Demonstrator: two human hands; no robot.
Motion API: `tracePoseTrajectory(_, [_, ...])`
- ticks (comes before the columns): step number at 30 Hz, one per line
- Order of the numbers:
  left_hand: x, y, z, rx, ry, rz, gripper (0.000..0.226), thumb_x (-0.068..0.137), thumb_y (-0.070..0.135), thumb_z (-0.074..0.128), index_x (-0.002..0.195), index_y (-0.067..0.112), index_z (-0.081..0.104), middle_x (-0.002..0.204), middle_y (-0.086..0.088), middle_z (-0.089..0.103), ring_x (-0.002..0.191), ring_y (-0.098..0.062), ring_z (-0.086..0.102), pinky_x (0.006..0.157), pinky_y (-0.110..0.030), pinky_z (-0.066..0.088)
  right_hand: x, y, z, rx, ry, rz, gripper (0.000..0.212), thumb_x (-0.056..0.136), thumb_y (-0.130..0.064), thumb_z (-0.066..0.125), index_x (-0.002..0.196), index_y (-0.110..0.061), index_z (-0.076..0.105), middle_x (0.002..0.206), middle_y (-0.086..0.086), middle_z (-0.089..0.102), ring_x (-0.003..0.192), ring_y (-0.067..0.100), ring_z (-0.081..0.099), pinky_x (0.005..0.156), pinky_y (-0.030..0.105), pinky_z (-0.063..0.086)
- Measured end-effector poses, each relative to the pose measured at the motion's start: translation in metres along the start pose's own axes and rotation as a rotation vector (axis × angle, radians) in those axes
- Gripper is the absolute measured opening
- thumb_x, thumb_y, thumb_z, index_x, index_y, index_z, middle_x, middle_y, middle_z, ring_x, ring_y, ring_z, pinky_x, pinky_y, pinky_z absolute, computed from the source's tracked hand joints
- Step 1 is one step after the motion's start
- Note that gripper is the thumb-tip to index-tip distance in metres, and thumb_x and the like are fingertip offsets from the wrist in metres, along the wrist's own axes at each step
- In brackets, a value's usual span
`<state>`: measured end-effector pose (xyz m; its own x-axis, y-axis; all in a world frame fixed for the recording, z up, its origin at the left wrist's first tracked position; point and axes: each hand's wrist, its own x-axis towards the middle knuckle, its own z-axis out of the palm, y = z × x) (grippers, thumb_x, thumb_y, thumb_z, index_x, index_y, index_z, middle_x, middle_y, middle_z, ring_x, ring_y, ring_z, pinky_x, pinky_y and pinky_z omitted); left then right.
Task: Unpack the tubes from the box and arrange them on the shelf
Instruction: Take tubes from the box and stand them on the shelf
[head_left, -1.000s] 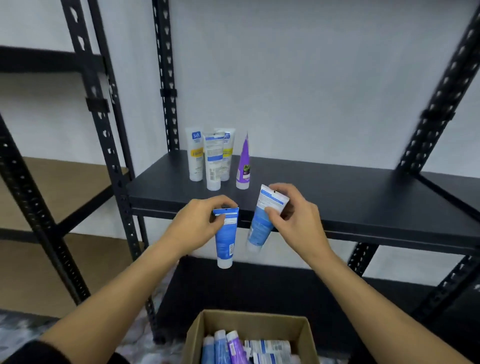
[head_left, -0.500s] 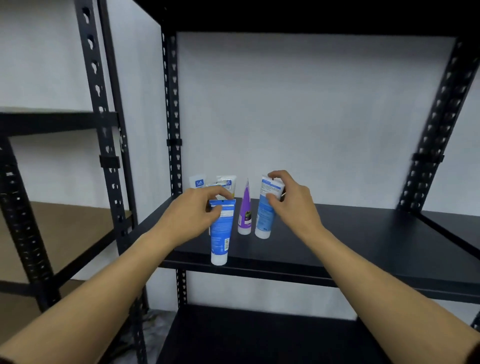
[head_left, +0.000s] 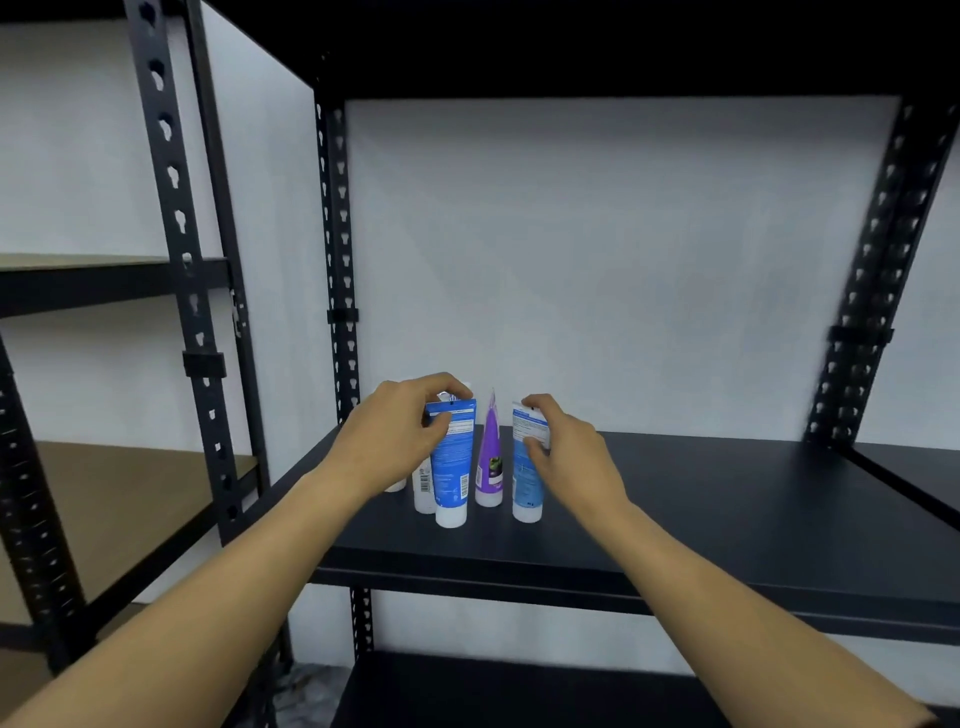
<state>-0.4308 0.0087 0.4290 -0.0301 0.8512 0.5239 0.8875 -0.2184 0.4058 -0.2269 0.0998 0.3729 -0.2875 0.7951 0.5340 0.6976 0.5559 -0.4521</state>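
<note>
The black metal shelf (head_left: 701, 519) ran across the middle of the view, a flat dark board carried by perforated black uprights (head_left: 340, 260), with a plain white wall (head_left: 597, 260) behind it. Another black board lay above and one below. To the left stood a second rack with brown wooden boards (head_left: 119, 499).

Near the shelf's left rear stood the tubes, caps down. The left hand (head_left: 400, 441) gripped the top of a dark blue tube (head_left: 453, 467), fingers curled over its crimped end and thumb on its face, its white cap on the board. The right hand (head_left: 561, 452) pinched the upper part of a light blue tube (head_left: 525, 467), likewise upright with its cap on the shelf. Between them stood a purple tube (head_left: 490, 462), apart from both hands. White tubes (head_left: 423, 486) stood behind the left hand, mostly hidden.

Half a second before, the dark blue tube had hung at the shelf's front edge; it had since moved back beside the white tubes. A second before, both tubes had been held in the air below the shelf, above the cardboard box, which was now out of view.
</note>
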Motion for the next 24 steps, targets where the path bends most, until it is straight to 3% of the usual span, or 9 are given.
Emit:
tracePoseTrajectory(8, [0.005, -0.001, 0.030, 0.125, 0.045, -0.058, 0.027, 0.098, 0.023, 0.050, 0.119, 0.039, 0.057, 0.091, 0.007, 0.066, 0.069, -0.008, 0.055, 0.053, -0.021, 0.037, 0.002, 0.005, 0.000, -0.020, 0.000, -0.016, 0.044, 0.098, -0.024, 0.059, 0.138, -0.031, 0.041, 0.123, 0.005, 0.066, 0.100, 0.023, 0.065, 0.078, 0.036, 0.058])
tracePoseTrajectory(12, [0.003, -0.006, 0.048, 0.095, 0.058, -0.080, 0.027, 0.098, 0.024, 0.051, 0.121, 0.038, 0.058, 0.108, 0.006, 0.068, 0.087, -0.012, 0.061, 0.064, -0.023, 0.043, 0.002, 0.006, 0.000, -0.003, 0.012, -0.025, 0.044, 0.099, -0.024, 0.058, 0.138, -0.032, 0.041, 0.123, 0.005, 0.067, 0.101, 0.022, 0.065, 0.079, 0.035, 0.058])
tracePoseTrajectory(20, [0.007, -0.009, 0.054, -0.003, 0.023, -0.063, 0.028, 0.097, 0.019, 0.057, 0.122, 0.031, 0.056, 0.088, 0.005, 0.056, 0.073, -0.009, 0.053, 0.058, -0.019, 0.041, 0.000, 0.008, 0.004, 0.015, 0.026, -0.023, 0.046, 0.100, -0.024, 0.057, 0.140, -0.034, 0.038, 0.121, 0.004, 0.066, 0.099, 0.020, 0.065, 0.076, 0.032, 0.057])
tracePoseTrajectory(24, [0.007, -0.007, 0.051, 0.043, -0.046, -0.014, 0.033, 0.096, 0.020, 0.060, 0.125, 0.030, 0.051, 0.103, 0.004, 0.062, 0.079, -0.007, 0.055, 0.067, -0.021, 0.050, -0.001, 0.007, 0.004, 0.021, 0.014, -0.013, 0.047, 0.100, -0.023, 0.057, 0.142, -0.034, 0.037, 0.124, 0.004, 0.065, 0.102, 0.020, 0.065, 0.078, 0.033, 0.057])
